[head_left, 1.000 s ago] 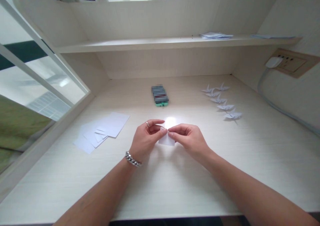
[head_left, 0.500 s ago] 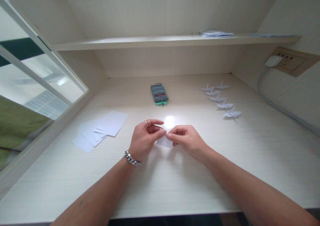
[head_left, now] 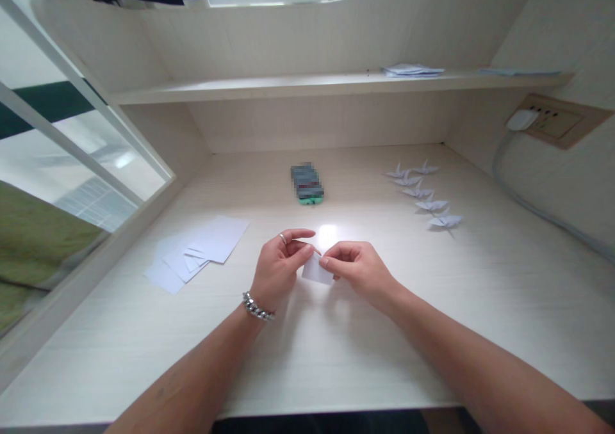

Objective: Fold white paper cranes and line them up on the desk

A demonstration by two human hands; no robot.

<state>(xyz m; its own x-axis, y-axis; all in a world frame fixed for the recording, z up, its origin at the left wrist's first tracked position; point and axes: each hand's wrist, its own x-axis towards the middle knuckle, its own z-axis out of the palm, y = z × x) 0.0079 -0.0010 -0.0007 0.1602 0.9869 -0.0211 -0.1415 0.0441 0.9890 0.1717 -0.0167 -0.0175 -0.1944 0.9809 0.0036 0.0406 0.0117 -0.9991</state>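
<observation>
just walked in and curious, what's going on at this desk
A person pinches a small white paper between the fingers of the left hand and right hand, just above the desk. Loose white sheets lie to the left, a row of paper cranes to the right, and a blurred phone-like object sits farther back.

paper sheets [head_left: 196, 251] lie left on the desk [head_left: 336, 351], paper cranes [head_left: 425, 194] right, phone [head_left: 306, 183] behind centre.

Count it up: 6 paper cranes [head_left: 432, 205], 1 phone [head_left: 307, 183], 1 folded paper [head_left: 317, 271], 2 hands at work, left hand [head_left: 278, 269] and right hand [head_left: 359, 269]. 2 paper piles [head_left: 413, 70] up on 1 shelf [head_left: 288, 87]. The loose sheets [head_left: 196, 255] overlap, so there's no counting them.
</observation>
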